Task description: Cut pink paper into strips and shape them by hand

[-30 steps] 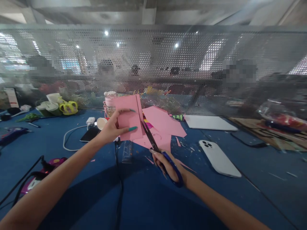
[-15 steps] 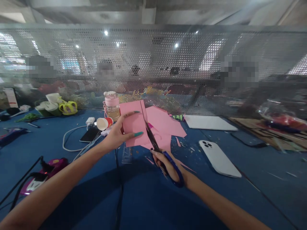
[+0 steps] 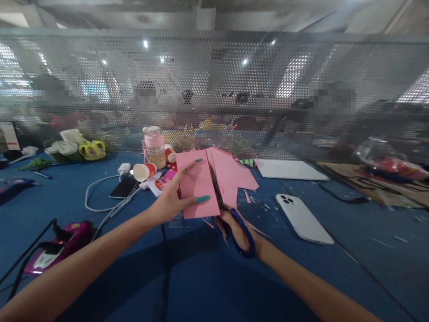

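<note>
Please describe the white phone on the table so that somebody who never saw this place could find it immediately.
Start from the blue table and the right hand, which holds blue-handled scissors. Just to the right of that hand lies the white phone, face down, its camera lenses at the far end. Unlike the dark phone on the left by the white cable, it is white and has no cable attached.

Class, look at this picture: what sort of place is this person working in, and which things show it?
Probably a shared craft workshop: blue-handled scissors cutting a pink paper sheet, a white glue gun, and a perforated metal screen dividing benches.
</note>
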{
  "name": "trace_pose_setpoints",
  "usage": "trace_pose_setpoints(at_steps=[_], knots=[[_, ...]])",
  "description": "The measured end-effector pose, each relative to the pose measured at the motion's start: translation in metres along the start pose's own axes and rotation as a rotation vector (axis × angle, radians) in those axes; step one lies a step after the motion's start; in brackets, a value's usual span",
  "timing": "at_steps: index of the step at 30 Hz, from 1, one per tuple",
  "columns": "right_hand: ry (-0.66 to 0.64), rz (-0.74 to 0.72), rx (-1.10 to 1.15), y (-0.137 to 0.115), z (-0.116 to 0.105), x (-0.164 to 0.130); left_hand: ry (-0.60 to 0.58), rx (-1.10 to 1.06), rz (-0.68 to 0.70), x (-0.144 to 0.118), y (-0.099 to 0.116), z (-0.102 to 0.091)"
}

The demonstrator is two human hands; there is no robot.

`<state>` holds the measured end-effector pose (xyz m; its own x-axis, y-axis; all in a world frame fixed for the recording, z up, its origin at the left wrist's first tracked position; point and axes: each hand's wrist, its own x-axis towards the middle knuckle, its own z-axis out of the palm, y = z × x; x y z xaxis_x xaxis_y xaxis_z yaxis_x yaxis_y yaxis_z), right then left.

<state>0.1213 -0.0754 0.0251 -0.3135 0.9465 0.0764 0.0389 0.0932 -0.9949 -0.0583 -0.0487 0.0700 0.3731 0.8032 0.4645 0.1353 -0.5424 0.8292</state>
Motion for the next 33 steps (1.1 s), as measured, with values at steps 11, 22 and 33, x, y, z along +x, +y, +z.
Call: trace_pose_setpoints(at_steps=[11,22,33], knots=[[0.067,0.028,0.043,0.003,0.002,-0.001,0.018,0.098,0.046,-0.004,-0.001,0.005],[0.045,-0.004,0.036,0.001,0.001,0.001,-0.017,-0.172,-0.050,-0.003,0.009,0.010],[0.119,-0.009,0.030,0.001,0.004,-0.003,0.045,0.164,0.019,-0.009,0.005,0.014]])
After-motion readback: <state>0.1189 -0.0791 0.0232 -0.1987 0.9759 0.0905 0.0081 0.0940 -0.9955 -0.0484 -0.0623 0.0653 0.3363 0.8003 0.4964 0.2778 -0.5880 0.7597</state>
